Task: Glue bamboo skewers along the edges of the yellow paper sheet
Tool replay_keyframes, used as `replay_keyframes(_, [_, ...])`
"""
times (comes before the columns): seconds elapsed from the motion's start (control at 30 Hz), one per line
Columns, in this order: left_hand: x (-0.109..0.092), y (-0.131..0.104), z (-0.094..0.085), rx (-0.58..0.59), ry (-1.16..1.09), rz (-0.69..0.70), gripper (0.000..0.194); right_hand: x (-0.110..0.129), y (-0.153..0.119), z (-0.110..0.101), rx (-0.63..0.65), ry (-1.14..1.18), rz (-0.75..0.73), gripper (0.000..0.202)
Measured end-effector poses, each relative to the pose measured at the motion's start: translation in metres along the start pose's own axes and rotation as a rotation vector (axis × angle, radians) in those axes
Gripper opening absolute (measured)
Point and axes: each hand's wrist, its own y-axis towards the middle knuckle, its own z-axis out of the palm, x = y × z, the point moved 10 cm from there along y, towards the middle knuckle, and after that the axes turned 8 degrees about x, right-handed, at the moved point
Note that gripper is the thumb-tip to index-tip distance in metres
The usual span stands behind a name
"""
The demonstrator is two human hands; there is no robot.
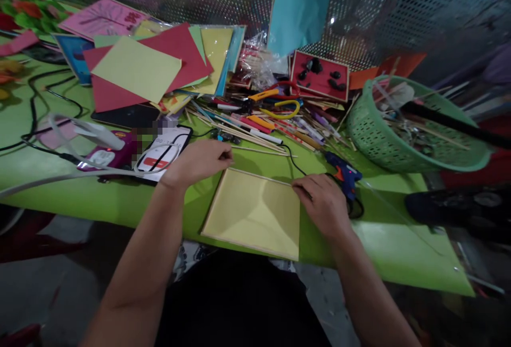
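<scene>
A yellow card panel (pixel 251 214) edged with thin wooden sticks lies near the table's front edge, in front of my body. My left hand (pixel 202 160) hovers by its far left corner, fingers curled together; whatever they may pinch is hidden. At the far right corner, my right hand (pixel 323 200) has its fingers bent and pressed together on the panel's edge. A blue glue gun (pixel 345 174) lies just beyond my right hand, its black cord looping on the table. Left of my left hand lies a phone (pixel 170 147) with its screen lit.
Coloured card sheets (pixel 136 70) are piled at the back left. Wooden sticks, pens and scissors (pixel 279 107) clutter the middle. A green basket (pixel 383 123) holds sticks and scraps at right. White cable (pixel 59 176) and a magenta box (pixel 107 153) lie at left.
</scene>
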Motion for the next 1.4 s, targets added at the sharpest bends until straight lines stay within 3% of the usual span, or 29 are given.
replay_keyframes(0.27, [0.001,-0.001,0.001,-0.001,0.009,-0.01,0.014,-0.004,0.0,-0.001,-0.065,-0.119,0.079,0.017])
replay_keyframes(0.4, [-0.001,0.001,0.003,-0.009,0.028,0.002,0.011,-0.003,0.004,-0.005,-0.074,-0.072,0.104,0.026])
replay_keyframes(0.5, [-0.002,0.002,0.006,-0.001,0.038,0.013,0.01,0.009,0.013,-0.031,-0.111,0.06,0.065,0.042])
replay_keyframes(0.57, [-0.003,0.003,0.007,0.003,0.042,0.025,0.01,0.02,0.018,-0.064,-0.204,0.162,0.031,0.049])
replay_keyframes(0.63, [-0.003,0.003,0.005,-0.002,0.048,0.035,0.013,0.029,0.019,-0.091,-0.277,0.215,0.022,0.049])
replay_keyframes(0.7, [-0.003,0.003,0.004,-0.001,0.052,0.039,0.015,0.038,0.018,-0.099,-0.265,0.243,0.012,0.04])
replay_keyframes(0.77, [-0.002,0.005,0.004,0.004,0.058,0.035,0.015,0.048,0.011,-0.088,-0.169,0.265,-0.015,0.033])
replay_keyframes(0.87, [0.001,0.007,0.004,0.002,0.063,0.025,0.017,0.063,-0.013,-0.051,0.034,0.326,-0.097,0.033])
replay_keyframes(1.07, [0.004,0.01,0.006,-0.004,0.061,0.003,0.022,0.078,-0.075,-0.005,0.303,0.343,-0.14,0.064])
replay_keyframes(1.2, [0.001,0.012,0.006,-0.016,0.036,0.019,0.024,0.082,-0.095,0.008,0.281,0.252,-0.137,0.063])
replay_keyframes(1.4, [0.001,0.012,0.001,-0.057,-0.02,0.0,0.031,0.085,-0.11,0.011,0.103,0.176,-0.123,0.052])
